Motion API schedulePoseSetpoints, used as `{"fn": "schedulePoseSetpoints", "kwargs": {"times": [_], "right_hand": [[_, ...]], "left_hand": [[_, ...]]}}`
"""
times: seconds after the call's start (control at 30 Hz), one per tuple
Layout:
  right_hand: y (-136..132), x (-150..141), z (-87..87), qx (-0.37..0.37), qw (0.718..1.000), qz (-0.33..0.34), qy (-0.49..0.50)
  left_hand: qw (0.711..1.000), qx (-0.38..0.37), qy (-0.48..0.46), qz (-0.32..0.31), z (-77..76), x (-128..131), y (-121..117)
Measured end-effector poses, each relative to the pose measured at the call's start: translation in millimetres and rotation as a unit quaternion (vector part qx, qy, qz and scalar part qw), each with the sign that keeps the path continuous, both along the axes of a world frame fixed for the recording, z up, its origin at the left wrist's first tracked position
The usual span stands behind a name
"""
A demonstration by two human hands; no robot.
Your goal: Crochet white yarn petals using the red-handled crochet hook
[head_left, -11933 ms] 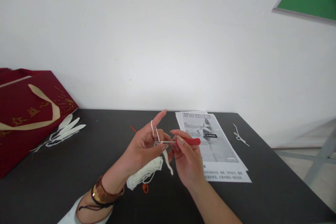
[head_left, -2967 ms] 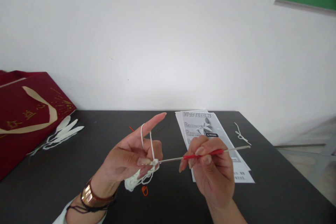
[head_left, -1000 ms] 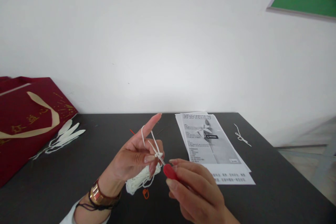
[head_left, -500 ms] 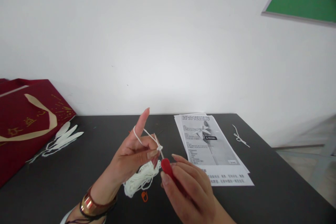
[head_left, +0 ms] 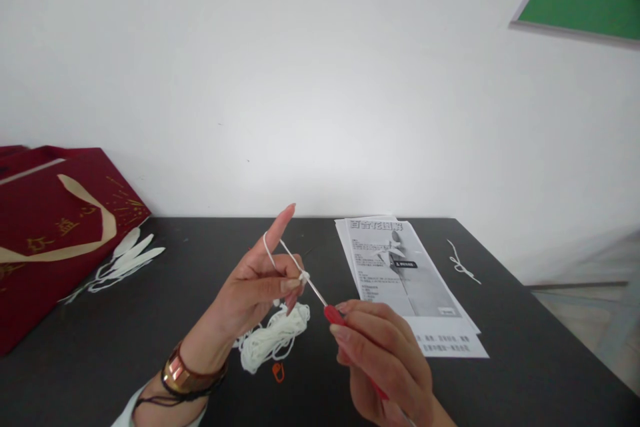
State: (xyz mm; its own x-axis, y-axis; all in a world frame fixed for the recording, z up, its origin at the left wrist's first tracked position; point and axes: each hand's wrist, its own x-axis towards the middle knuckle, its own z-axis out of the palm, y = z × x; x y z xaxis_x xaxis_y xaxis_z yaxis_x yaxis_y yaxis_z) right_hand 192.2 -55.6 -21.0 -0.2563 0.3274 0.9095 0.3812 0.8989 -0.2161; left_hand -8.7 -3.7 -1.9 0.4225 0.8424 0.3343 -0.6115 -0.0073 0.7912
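My left hand is raised over the black table, index finger pointing up with white yarn looped round it. Thumb and middle finger pinch a small white crocheted piece. My right hand grips a crochet hook with a red handle; its metal shaft runs up-left into the white piece. A loose bundle of white yarn lies on the table below my left hand, an orange stitch marker just in front of it.
Printed instruction sheets lie to the right of my hands. A scrap of white yarn sits near the right table edge. A dark red gift bag and white crocheted petals rest at the left. A white wall rises behind.
My right hand has drawn back toward lower right, pulling the hook out so more metal shaft shows. My left index finger stays raised with the yarn stretched from it.
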Motion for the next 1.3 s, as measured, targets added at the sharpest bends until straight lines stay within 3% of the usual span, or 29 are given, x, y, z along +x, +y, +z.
{"fn": "schedulePoseSetpoints", "kwargs": {"times": [0.17,0.37,0.47,0.7,0.77,0.97,1.03,1.13,1.3], "right_hand": [[5.1,-1.6,7.3,-0.134,0.98,0.055,0.136],[15.5,-5.5,11.7,-0.262,0.886,0.169,0.343],[18.9,-6.4,14.9,-0.292,0.851,0.21,0.383],[24.2,-4.6,21.7,-0.333,0.806,0.245,0.424],[26.6,-5.4,21.7,-0.375,0.77,0.264,0.443],[31.9,-16.1,16.4,-0.522,0.622,0.276,0.515],[31.8,-20.7,15.1,-0.548,0.592,0.275,0.524],[31.0,-25.2,14.2,-0.557,0.584,0.273,0.524],[31.8,-26.6,13.9,-0.548,0.603,0.256,0.52]], "left_hand": [[0.999,-0.029,0.001,-0.024,-0.4,-0.3,1.4],[0.997,-0.063,0.003,-0.034,-0.1,0.8,-1.4],[0.996,-0.079,-0.013,-0.039,0.5,2.5,-2.7],[0.993,-0.095,-0.032,-0.065,0.9,4.8,-2.9],[0.994,-0.089,-0.029,-0.064,0.2,4.0,-2.1],[0.997,-0.044,-0.017,-0.054,-2.1,4.0,-2.4],[0.998,-0.034,-0.017,-0.042,-4.1,6.8,-3.5],[0.999,-0.027,0.002,-0.031,-8.2,11.9,-4.9],[0.998,0.026,0.047,0.031,-9.8,12.9,-3.6]]}}
